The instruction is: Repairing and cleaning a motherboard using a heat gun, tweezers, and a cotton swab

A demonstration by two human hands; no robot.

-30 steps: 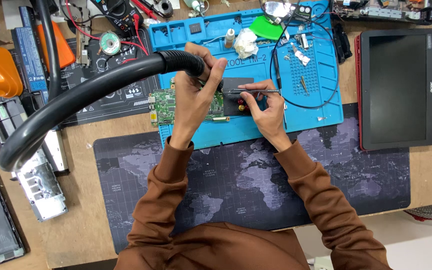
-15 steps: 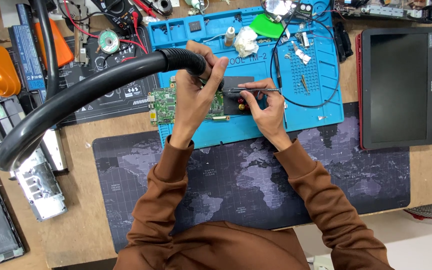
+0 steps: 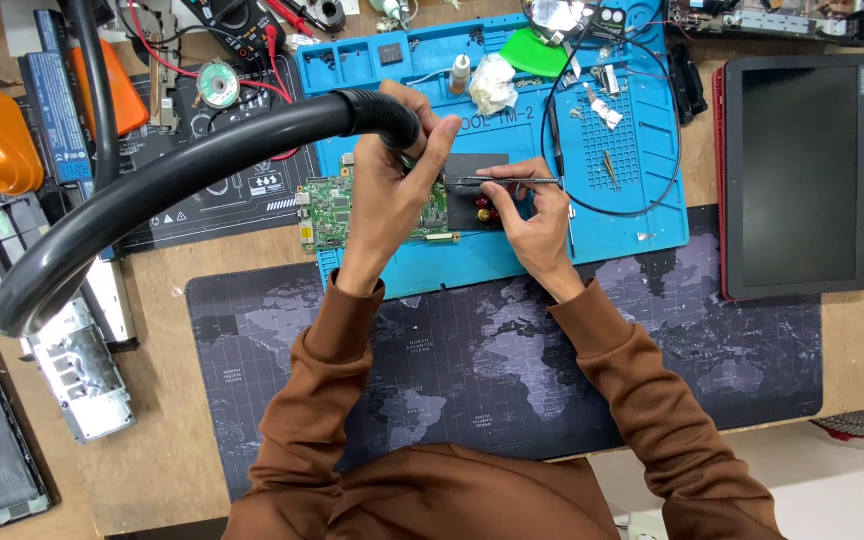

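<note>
Wooden workbench (image 3: 202,470) under even light; pale floor (image 3: 832,490) at its lower right edge.

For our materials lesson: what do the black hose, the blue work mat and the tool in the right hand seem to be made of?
Black hose: probably flexible plastic or rubber, smooth with a soft sheen, ribbed at the end.
Blue work mat: likely silicone or rubber, matte, with moulded compartments.
Tool in the right hand: seemingly metal, thin and silvery, glinting.

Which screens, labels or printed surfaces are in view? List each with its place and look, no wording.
Laptop screen: right of the blue mat, dark rectangle, red edge, off.
Battery pack: far left, long blue bar with a printed label.
Desk mat: under both forearms, dark world map print.
</note>
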